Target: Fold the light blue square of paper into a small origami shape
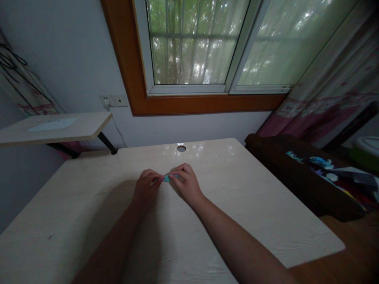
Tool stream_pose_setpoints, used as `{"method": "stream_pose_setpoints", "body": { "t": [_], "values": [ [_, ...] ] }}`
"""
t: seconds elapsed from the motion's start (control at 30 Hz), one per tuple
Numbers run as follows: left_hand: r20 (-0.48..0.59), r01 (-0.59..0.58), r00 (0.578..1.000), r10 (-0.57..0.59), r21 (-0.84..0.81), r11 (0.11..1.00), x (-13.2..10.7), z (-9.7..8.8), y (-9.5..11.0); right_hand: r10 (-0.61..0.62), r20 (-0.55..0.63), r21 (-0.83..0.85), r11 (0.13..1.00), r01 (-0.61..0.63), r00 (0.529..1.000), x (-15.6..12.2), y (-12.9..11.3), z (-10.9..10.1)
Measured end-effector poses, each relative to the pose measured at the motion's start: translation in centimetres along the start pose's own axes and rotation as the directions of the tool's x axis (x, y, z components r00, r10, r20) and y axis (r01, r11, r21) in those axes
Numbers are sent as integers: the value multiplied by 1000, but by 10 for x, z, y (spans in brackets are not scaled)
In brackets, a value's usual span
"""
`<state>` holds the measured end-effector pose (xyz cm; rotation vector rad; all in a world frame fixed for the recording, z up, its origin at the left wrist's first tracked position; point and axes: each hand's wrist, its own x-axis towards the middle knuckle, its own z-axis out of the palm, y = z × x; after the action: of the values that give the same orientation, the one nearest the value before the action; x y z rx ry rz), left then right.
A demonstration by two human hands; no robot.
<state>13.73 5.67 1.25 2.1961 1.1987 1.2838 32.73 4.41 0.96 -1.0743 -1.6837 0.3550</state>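
Observation:
Between my two hands is a small piece of turquoise material (pixel 166 178), perhaps folded paper; my fingers cover most of it, so its full shape is hidden. My left hand (pixel 147 184) pinches its left end between thumb and fingertips. On the other side, my right hand (pixel 185 182) grips the right end, with the thumb in front. Both hands are just over the pale wooden table (pixel 237 228), towards its far edge.
A round hole (pixel 181 148) is cut near the table's back edge. A raised shelf (pixel 85 126) on black legs stands at the back left, carrying a pale sheet (pixel 53 124). To the right is a dark wooden piece of furniture (pixel 275 173) with colourful items on it.

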Motion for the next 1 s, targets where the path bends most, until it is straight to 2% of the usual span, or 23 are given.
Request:
{"method": "stream_pose_setpoints", "body": {
  "t": [0.23, 0.57, 0.8, 0.9, 1.0],
  "values": [
    [-26, 61, 998, -62, -26, 998, 0, -2, -3, 83, -106, 42, 996, -79, 991, 0, 3, 0],
    [-91, 162, 981, -169, -77, 984, 1, -6, 0, 178, -146, 142, 977, -158, 973, 3, 3, -2],
    [-256, 235, 937, -238, -43, 971, 3, -11, -11, 227, -165, 168, 965, -199, 960, 4, 8, -2],
    [-260, 188, 946, -194, -48, 981, 4, -7, -13, 192, -110, 168, 971, -173, 975, 3, 7, 0],
    [-186, 72, 980, -70, 3, 997, 4, -2, -12, 132, -23, 171, 977, -126, 991, 1, 3, 1]
  ]
}}
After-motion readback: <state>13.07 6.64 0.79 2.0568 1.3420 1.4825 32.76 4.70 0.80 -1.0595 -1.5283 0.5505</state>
